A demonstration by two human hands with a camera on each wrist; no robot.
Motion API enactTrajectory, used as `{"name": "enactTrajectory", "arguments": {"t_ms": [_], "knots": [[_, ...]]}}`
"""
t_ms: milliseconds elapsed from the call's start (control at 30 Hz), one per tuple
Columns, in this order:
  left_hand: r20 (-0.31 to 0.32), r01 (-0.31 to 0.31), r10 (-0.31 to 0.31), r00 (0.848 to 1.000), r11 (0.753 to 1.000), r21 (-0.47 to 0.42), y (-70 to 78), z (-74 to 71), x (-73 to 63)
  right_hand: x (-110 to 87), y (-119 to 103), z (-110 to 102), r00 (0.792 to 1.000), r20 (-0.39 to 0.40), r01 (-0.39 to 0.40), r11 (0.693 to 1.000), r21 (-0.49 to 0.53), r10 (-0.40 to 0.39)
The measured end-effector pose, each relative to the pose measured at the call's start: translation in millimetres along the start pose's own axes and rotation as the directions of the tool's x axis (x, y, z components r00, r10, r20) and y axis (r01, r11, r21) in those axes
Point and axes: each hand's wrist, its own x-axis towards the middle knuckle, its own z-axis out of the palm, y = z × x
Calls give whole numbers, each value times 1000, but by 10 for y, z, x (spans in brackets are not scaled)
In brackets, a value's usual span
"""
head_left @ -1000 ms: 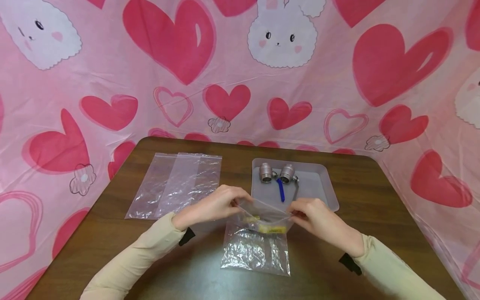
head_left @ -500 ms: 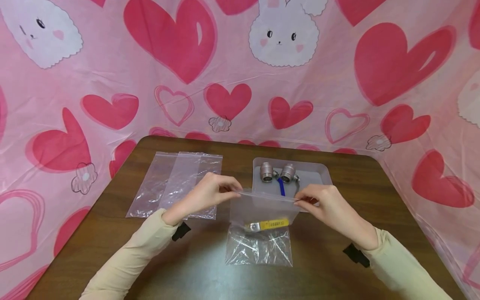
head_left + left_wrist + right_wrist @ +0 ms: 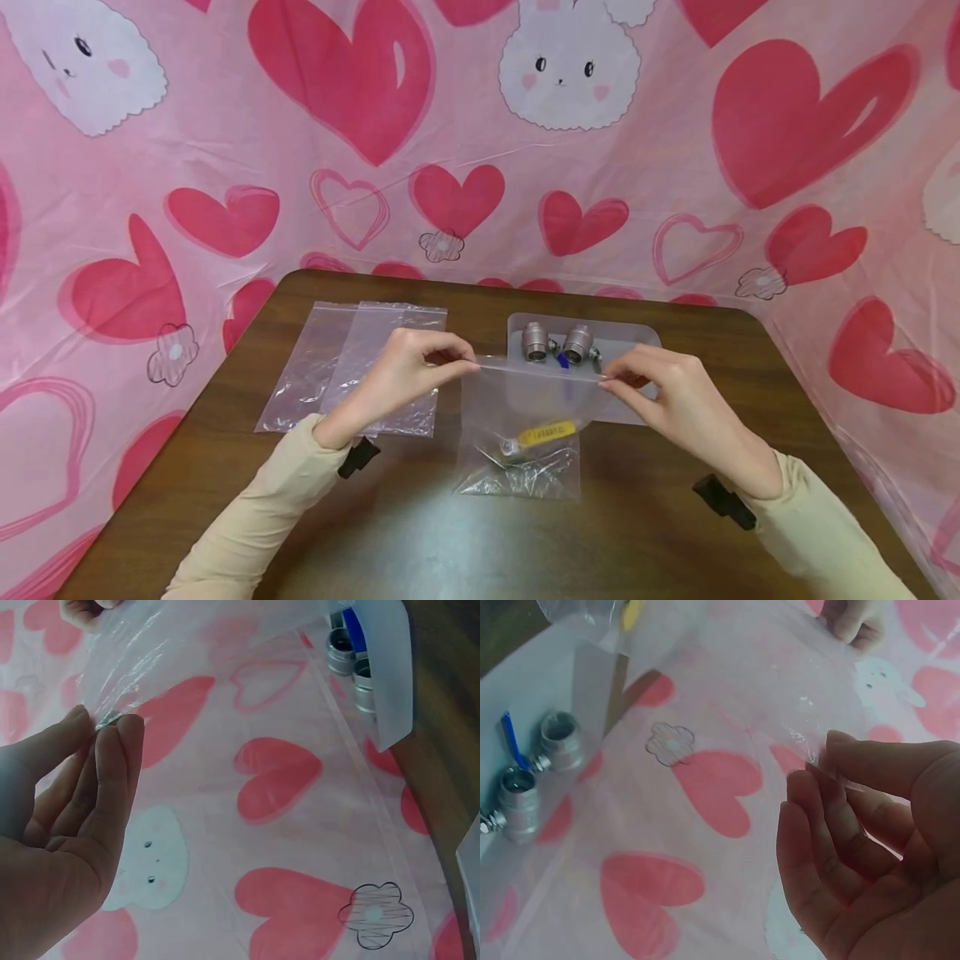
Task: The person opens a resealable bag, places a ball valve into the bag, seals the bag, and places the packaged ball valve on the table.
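Observation:
Both hands hold up a clear zip bag [image 3: 536, 400] by its top corners, its upper edge stretched between them. The left hand [image 3: 408, 375] pinches the left corner between thumb and fingers, and the right hand [image 3: 667, 392] pinches the right corner. Inside the bag lies a valve with a yellow lever handle [image 3: 547, 433]; its body is hard to make out through the plastic. In the left wrist view the left fingertips [image 3: 129, 727] grip the film. The right wrist view has the right thumb [image 3: 844, 742] pressed against the fingers at the bag's corner.
Behind the bag stands a translucent tray [image 3: 645, 333] holding two metal ball valves [image 3: 535, 342], one with a blue lever [image 3: 562, 360]. Several flat clear zip bags [image 3: 330, 367] overlap on the wooden table [image 3: 375, 533] at the left. A pink heart-print sheet [image 3: 465, 108] surrounds the table.
Both hands have lifted the bag's top edge upward and drawn it taut, and they are farther apart. The yellow-handled valve has tilted inside the bag, and the bag's lower edge has risen.

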Motion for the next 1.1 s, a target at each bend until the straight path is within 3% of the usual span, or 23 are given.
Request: {"name": "enactTrajectory", "arguments": {"t_ms": [267, 433, 533, 800, 1100], "knots": [[-61, -9, 6, 998, 999, -41, 105, -78, 47, 84, -30, -183, 999, -27, -30, 999, -22, 30], [-76, -21, 16, 997, 998, -63, 170, -113, 71, 129, -48, -257, 998, -58, 14, 1000, -23, -15], [-74, -13, 8, 997, 998, -66, 179, -117, 72, 132, -51, -275, 998, -56, 35, 999, -26, -37], [-77, 6, -12, 997, 996, -84, 185, -104, 52, 84, -52, -293, 999, -41, 3, 1000, -20, -4], [-99, -12, 5, 995, 998, -64, 231, -84, 54, 65, -54, -285, 998, -56, -5, 1000, -13, 4]]}}
